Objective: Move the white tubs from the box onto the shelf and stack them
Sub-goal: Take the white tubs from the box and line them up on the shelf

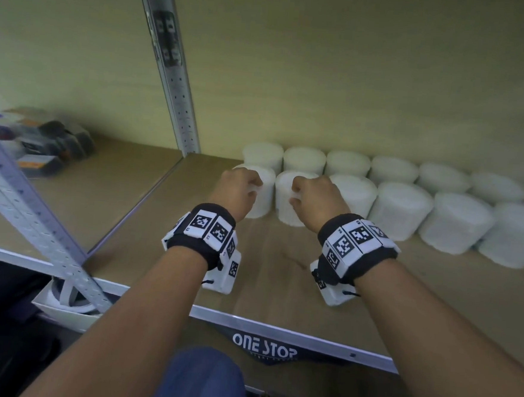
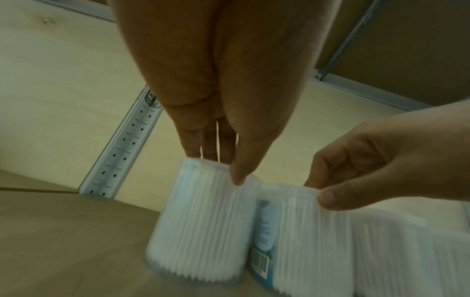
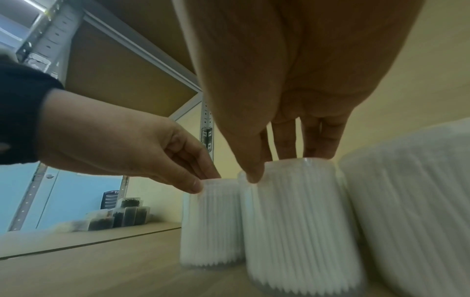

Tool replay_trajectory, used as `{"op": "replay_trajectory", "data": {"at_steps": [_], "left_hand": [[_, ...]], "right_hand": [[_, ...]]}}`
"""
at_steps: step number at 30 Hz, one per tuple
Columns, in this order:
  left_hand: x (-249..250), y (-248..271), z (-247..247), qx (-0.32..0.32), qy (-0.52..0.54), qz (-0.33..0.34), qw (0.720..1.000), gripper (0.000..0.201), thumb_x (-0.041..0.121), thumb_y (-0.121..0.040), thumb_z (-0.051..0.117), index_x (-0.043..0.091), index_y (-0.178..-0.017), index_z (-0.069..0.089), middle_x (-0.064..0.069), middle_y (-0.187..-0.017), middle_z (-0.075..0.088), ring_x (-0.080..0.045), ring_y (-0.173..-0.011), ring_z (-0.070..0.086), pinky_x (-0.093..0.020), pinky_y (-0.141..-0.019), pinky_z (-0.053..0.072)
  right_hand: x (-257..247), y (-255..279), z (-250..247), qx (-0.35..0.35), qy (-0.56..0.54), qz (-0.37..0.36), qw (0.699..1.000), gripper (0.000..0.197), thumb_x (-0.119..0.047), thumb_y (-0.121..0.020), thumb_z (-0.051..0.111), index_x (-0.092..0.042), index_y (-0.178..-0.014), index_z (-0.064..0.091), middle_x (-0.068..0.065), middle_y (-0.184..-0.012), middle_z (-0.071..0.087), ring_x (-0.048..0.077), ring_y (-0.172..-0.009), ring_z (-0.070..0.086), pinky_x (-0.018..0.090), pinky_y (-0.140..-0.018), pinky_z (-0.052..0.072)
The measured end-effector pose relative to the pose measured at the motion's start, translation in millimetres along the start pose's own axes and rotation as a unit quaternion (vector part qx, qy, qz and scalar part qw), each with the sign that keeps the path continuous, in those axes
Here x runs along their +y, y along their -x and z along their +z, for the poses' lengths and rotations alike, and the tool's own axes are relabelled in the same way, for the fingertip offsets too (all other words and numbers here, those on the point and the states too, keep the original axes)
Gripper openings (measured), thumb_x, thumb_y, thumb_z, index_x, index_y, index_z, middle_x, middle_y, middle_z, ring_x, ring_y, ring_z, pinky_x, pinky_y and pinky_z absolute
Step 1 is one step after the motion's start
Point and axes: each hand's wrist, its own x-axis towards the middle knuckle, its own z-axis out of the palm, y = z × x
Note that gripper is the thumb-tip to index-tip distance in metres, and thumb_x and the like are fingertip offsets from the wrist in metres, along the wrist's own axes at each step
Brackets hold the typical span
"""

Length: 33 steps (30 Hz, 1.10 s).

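Observation:
Two white tubs of cotton buds stand side by side at the left end of the front row on the wooden shelf [image 1: 281,261]. My left hand [image 1: 253,187] grips the leftmost tub [image 1: 262,203] by its top rim, thumb in front and fingers behind. My right hand [image 1: 296,197] pinches the top of the neighbouring tub [image 1: 286,211] in the same way. In the left wrist view, my left hand [image 2: 218,168] grips its tub [image 2: 201,231]. In the right wrist view, my right hand [image 3: 279,166] grips its tub [image 3: 297,225]. Both pictures are blurred, so whether the tubs touch the board is unclear.
Several more white tubs [image 1: 402,208] fill two rows along the back wall to the right. A perforated metal upright [image 1: 180,99] rises left of the tubs. Dark packets [image 1: 50,143] lie on the neighbouring shelf. A white box [image 1: 61,305] sits below the shelf's front rail [image 1: 307,334].

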Motion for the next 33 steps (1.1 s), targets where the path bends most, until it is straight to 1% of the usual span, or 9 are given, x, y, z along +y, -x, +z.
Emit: {"op": "replay_trajectory", "data": {"at_steps": [3,6,11,15,17,19,23,28,33], "left_hand": [[0,-1,0,0.002,0.004,0.001,1.0,0.03,0.007,-0.09,0.054,0.013,-0.117,0.065,-0.007,-0.125,0.061,-0.025,-0.115,0.056,-0.028,-0.095,0.042],[3,0,-1,-0.008,-0.004,0.004,1.0,0.031,0.006,-0.091,0.053,0.011,-0.12,0.062,-0.009,-0.127,0.058,-0.027,-0.115,0.054,-0.03,-0.093,0.042],[9,0,-7,-0.04,-0.006,0.005,0.999,0.038,0.011,-0.089,0.058,0.011,-0.127,0.056,-0.011,-0.131,0.053,-0.026,-0.121,0.049,-0.029,-0.095,0.041],[28,0,-7,-0.033,-0.001,0.02,0.999,0.045,0.014,-0.087,0.06,0.01,-0.13,0.05,-0.012,-0.13,0.049,-0.028,-0.12,0.049,-0.034,-0.097,0.041],[43,-2,-5,-0.031,0.007,0.034,0.999,0.045,0.015,-0.087,0.061,0.008,-0.13,0.05,-0.013,-0.128,0.049,-0.029,-0.118,0.049,-0.034,-0.097,0.041],[61,-5,-3,-0.033,0.018,0.05,0.998,0.046,0.017,-0.087,0.061,0.007,-0.131,0.049,-0.013,-0.128,0.049,-0.027,-0.12,0.049,-0.033,-0.098,0.04],[100,-12,6,-0.032,0.027,0.084,0.996,0.048,0.022,-0.088,0.061,0.009,-0.133,0.049,-0.01,-0.132,0.049,-0.024,-0.124,0.048,-0.031,-0.102,0.04],[157,-20,26,-0.06,0.03,0.121,0.99,0.048,0.025,-0.089,0.06,0.01,-0.133,0.048,-0.008,-0.134,0.049,-0.023,-0.125,0.047,-0.031,-0.103,0.039],[217,-25,53,-0.095,0.046,0.158,0.982,0.05,0.028,-0.09,0.06,0.01,-0.134,0.048,-0.008,-0.135,0.048,-0.023,-0.125,0.046,-0.03,-0.102,0.038]], "right_hand": [[1,-1,1,0.005,-0.005,-0.004,1.0,0.032,-0.024,-0.096,0.049,-0.008,-0.123,0.055,0.019,-0.113,0.059,0.034,-0.109,0.052,0.039,-0.09,0.047],[2,-1,2,0.01,-0.018,-0.001,1.0,0.031,-0.022,-0.095,0.049,-0.008,-0.122,0.055,0.018,-0.112,0.06,0.033,-0.109,0.053,0.039,-0.09,0.048],[6,0,-4,-0.002,-0.078,0.011,0.997,0.04,-0.026,-0.092,0.053,-0.012,-0.13,0.052,0.015,-0.125,0.056,0.029,-0.118,0.051,0.036,-0.096,0.047],[23,4,-19,0.023,-0.117,0.029,0.992,0.042,-0.025,-0.091,0.054,-0.013,-0.131,0.051,0.015,-0.126,0.054,0.027,-0.116,0.051,0.032,-0.093,0.044],[37,7,-30,0.036,-0.109,0.033,0.993,0.039,-0.024,-0.091,0.053,-0.011,-0.128,0.054,0.015,-0.123,0.057,0.027,-0.119,0.047,0.033,-0.093,0.043],[55,11,-42,0.046,-0.09,0.042,0.994,0.038,-0.024,-0.091,0.053,-0.01,-0.126,0.056,0.014,-0.123,0.058,0.029,-0.122,0.045,0.036,-0.097,0.043],[101,23,-65,0.059,-0.076,0.078,0.992,0.036,-0.024,-0.09,0.056,-0.011,-0.123,0.058,0.012,-0.128,0.057,0.029,-0.123,0.046,0.039,-0.101,0.043],[166,47,-92,0.06,-0.064,0.135,0.987,0.032,-0.023,-0.088,0.058,-0.012,-0.118,0.06,0.013,-0.126,0.056,0.029,-0.119,0.05,0.036,-0.098,0.044],[225,75,-112,0.053,-0.05,0.202,0.977,0.033,-0.025,-0.089,0.059,-0.011,-0.118,0.06,0.013,-0.127,0.056,0.029,-0.118,0.052,0.032,-0.097,0.042]]}}
